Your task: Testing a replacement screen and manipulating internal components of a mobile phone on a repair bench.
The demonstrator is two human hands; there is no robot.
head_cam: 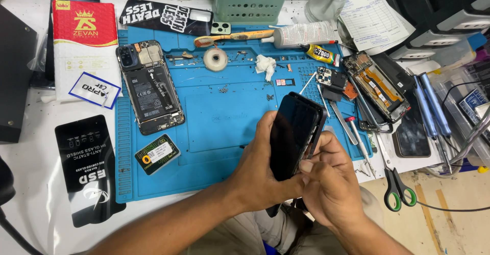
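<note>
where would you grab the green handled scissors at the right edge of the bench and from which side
Take the scissors by the green finger loops, coming from the near edge of the bench. The loops lie nearest the person and hang past the bench edge, while the blades point away toward the tweezers and other tools. The right hand is closest, but both it and the left hand hold the black phone.

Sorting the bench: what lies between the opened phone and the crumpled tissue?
In the head view, a tape roll lies between the opened phone and the crumpled tissue.
</note>
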